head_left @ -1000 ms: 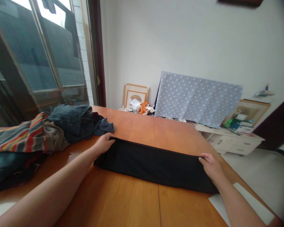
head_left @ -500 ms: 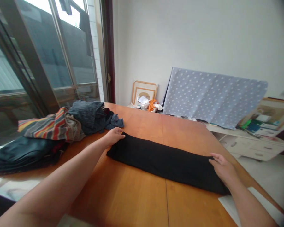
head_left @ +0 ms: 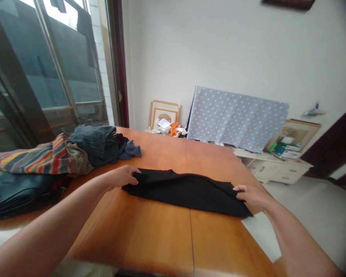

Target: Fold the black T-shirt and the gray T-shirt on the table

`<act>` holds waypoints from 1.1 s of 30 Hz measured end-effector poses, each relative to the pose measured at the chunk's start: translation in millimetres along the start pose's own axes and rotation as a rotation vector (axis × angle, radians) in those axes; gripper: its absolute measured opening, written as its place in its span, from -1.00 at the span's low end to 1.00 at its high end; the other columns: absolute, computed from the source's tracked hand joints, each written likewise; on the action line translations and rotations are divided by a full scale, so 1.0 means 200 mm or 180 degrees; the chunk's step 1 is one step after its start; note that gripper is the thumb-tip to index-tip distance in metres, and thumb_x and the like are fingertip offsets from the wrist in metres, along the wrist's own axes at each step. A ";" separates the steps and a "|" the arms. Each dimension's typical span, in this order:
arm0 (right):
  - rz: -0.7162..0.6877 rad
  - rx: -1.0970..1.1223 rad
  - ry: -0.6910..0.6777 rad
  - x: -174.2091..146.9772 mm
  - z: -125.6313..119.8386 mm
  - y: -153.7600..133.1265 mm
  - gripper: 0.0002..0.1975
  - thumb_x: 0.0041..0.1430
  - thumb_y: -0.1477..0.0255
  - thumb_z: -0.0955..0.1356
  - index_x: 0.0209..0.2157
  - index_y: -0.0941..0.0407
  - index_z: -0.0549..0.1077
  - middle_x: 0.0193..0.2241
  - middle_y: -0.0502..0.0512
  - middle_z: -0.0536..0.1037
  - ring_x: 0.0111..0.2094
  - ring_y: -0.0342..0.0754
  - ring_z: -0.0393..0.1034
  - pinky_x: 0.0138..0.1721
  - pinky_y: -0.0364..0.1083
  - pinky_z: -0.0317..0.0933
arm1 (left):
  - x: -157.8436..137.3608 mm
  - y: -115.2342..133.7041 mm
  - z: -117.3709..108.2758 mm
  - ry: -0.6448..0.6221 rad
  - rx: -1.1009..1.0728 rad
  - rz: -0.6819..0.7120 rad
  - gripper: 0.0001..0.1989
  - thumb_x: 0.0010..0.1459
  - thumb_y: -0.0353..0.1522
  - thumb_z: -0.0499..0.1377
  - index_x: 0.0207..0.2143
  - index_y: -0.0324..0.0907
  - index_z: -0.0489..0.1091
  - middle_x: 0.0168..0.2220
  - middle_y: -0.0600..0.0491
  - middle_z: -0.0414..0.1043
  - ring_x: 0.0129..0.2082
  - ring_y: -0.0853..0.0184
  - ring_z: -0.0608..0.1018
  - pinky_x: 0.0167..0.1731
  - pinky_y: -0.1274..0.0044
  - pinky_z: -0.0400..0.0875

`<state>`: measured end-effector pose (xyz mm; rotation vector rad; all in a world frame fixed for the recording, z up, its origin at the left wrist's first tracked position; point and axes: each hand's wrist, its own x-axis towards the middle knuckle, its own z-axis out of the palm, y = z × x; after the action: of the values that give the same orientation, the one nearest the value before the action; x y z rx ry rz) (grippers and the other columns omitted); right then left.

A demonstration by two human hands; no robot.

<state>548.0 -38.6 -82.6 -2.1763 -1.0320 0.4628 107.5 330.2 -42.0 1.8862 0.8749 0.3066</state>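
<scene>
A long black folded garment (head_left: 184,192) lies across the wooden table (head_left: 150,234); its exact kind does not show. My left hand (head_left: 126,177) pinches its left end between thumb and fingers. At the right end my right hand (head_left: 246,193) grips the cloth the same way. Between the hands the upper layer is slightly raised and bent toward me, so a strip of the layer beneath shows along the far edge. A pale sheet (head_left: 263,234) lies partly under my right forearm.
To the left sits a heap of clothes: a striped garment (head_left: 46,157), a grey-blue one (head_left: 95,142) and a dark one (head_left: 20,192). Past the table's far edge stand a white cabinet (head_left: 276,169), a polka-dot cloth (head_left: 236,117) and framed pictures (head_left: 164,107). Glass doors (head_left: 54,69) are at left.
Both hands have lifted the near layer's far edge and drawn it toward me, baring the layer below. My right hand moved inward. The view has turned slightly to the right.
</scene>
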 end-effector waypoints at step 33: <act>-0.0854 0.2259 0.1994 -0.65 -0.57 -0.91 -0.79 0.03 0.52 0.41 -0.24 0.09 0.41 -0.48 0.04 0.58 -0.50 -0.03 0.56 -0.50 -0.13 0.45 | -0.53 0.62 -0.39 0.1378 -0.0841 0.1073 -0.80 0.09 -0.38 0.24 -0.19 -0.17 0.37 -0.47 0.14 0.45 -0.59 0.45 0.51 -0.58 0.63 0.38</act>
<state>433.8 -105.0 130.3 -1.3759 -0.6501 -0.0071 42.5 279.9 119.5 1.7378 0.7446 1.0168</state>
